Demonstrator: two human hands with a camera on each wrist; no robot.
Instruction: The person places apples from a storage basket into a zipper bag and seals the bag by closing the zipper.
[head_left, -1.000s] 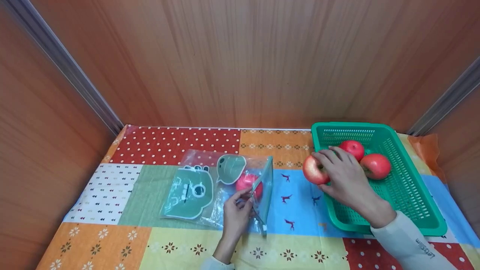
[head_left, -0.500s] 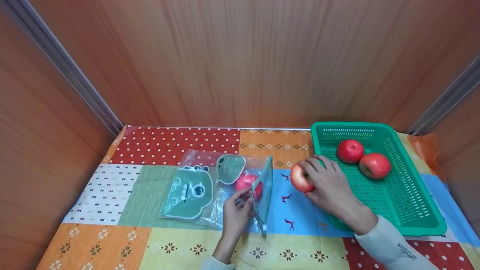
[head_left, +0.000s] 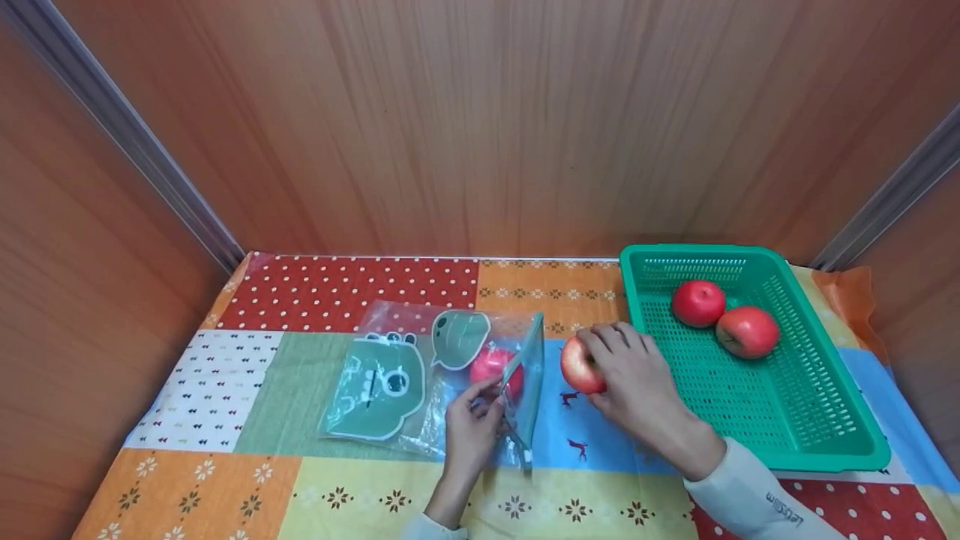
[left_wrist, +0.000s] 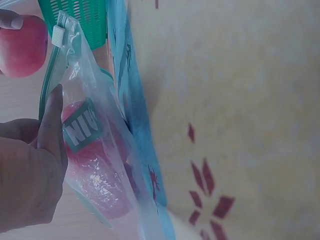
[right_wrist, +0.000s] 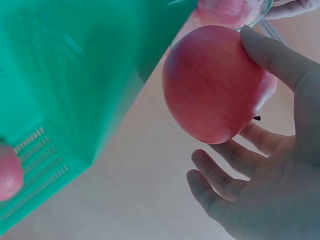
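Observation:
In the head view my right hand (head_left: pixel 634 379) grips a red apple (head_left: pixel 582 365) between thumb and fingers, just left of the green basket (head_left: pixel 859 420). The right wrist view shows the apple (right_wrist: pixel 215 85) with its stem towards the palm. My left hand (head_left: pixel 474 431) pinches the green rim of a clear zip bag (head_left: pixel 450 420) printed with green cartoon shapes, and the bag's mouth faces right, held apart. Inside the bag an apple (head_left: pixel 491 363) shows through the plastic. A white slider (left_wrist: pixel 58 36) sits on the rim in the left wrist view.
Two apples, one further back (head_left: pixel 698 303) and one nearer (head_left: pixel 748 331), lie in the basket's far part. A patchwork cloth (head_left: pixel 225 420) covers the table. Wooden panels (head_left: pixel 480 135) rise behind and at both sides.
My right hand has carried the apple leftward, out over the basket's left rim and closer to the bag. The left hand and the bag have stayed in place.

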